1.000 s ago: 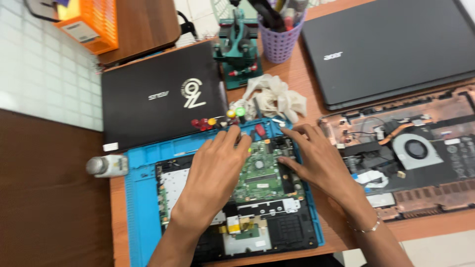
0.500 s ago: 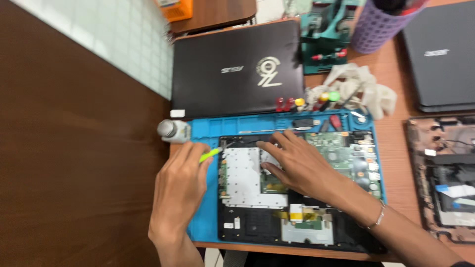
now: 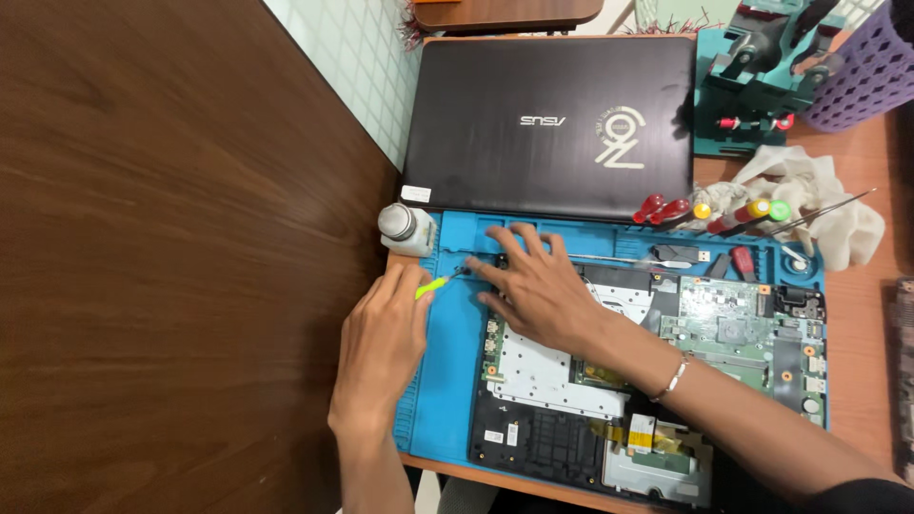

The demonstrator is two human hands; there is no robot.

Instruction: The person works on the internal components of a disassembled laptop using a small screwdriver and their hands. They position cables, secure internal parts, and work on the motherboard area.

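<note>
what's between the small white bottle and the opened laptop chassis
In the head view, only blue mat separates bottle from chassis.

I see a bright blue work mat (image 3: pixel 447 400) under a black opened laptop base (image 3: pixel 571 447) with a silvery-white metal plate (image 3: pixel 543 366) and a green circuit board (image 3: pixel 733 328). My left hand (image 3: pixel 386 343) holds a lime-green screwdriver (image 3: pixel 433 286). Behind lie a glossy black closed laptop (image 3: pixel 552 124), a purple perforated basket (image 3: pixel 862 76), an off-white cloth (image 3: pixel 809 195), and a dark brown wood-grain table (image 3: pixel 162 257).
</note>
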